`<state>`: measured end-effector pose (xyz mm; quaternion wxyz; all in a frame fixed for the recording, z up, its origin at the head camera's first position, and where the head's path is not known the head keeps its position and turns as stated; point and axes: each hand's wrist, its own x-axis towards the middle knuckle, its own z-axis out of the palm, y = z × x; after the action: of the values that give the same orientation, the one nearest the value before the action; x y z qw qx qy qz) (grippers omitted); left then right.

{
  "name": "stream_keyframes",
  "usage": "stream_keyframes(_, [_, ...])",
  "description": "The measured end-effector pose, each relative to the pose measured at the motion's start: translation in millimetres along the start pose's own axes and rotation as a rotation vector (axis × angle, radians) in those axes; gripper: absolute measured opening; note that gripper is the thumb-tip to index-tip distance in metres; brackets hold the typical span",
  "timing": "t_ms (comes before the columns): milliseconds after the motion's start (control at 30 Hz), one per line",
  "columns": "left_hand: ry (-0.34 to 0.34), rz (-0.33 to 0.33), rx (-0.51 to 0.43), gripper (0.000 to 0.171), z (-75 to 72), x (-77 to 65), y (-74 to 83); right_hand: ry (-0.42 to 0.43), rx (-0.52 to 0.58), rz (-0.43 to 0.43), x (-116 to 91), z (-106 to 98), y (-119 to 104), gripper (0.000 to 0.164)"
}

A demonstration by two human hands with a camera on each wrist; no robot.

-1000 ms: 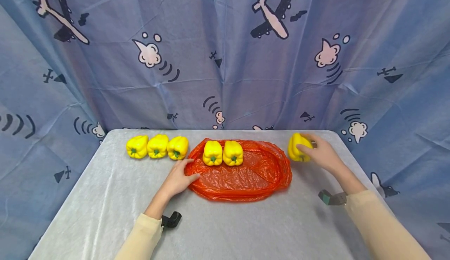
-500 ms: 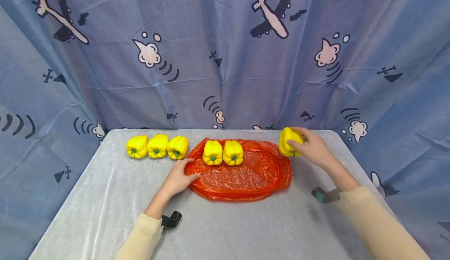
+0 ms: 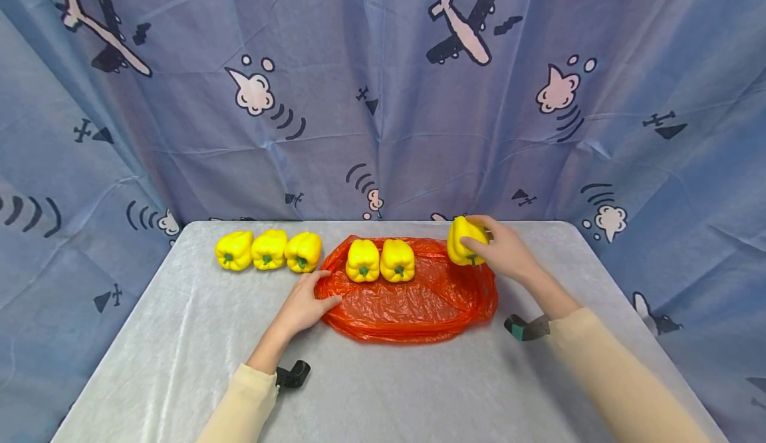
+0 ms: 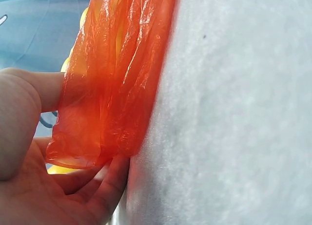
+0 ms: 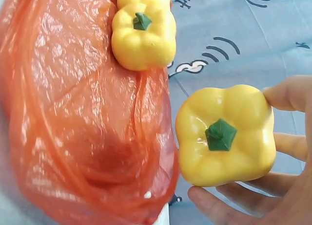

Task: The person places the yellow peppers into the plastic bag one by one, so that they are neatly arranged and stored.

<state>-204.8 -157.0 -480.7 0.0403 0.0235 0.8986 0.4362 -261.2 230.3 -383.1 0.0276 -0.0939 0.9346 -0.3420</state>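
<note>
My right hand [image 3: 503, 249] grips a yellow bell pepper [image 3: 463, 241] with a green stem, held above the right end of an open red plastic bag [image 3: 407, 304]. In the right wrist view the pepper [image 5: 224, 137] sits between thumb and fingers, stem towards the camera. Two yellow bell peppers, a left one [image 3: 362, 261] and a right one [image 3: 397, 261], lie side by side in the bag's back left part. At the bag's left end my left hand [image 3: 304, 302] holds the rim; in the left wrist view its thumb passes behind the red film [image 4: 112, 79], fingers on the other side.
Three more yellow bell peppers stand in a row at the table's back left: one [image 3: 234, 250], a second [image 3: 269, 249] and a third [image 3: 303, 251] close to the bag. A blue patterned curtain [image 3: 383, 97] hangs behind the grey-white table [image 3: 407, 390].
My right hand has carried the bell pepper leftwards and slightly up, from right of the bag to over its right end. The left hand stays at the bag's left rim.
</note>
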Motion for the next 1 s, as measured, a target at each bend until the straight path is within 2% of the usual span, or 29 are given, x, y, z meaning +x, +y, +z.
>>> stream_keyframes(567, [0.017, 0.035, 0.007, 0.060, 0.2, 1.4, -3.5, -0.030, -0.010, -0.082, 21, 43, -9, 0.061])
stream_keyframes(1000, [0.014, 0.024, 0.008, 0.060, 1.0, 1.8, -2.6, -0.089, -0.046, -0.053, 30, 64, -7, 0.062])
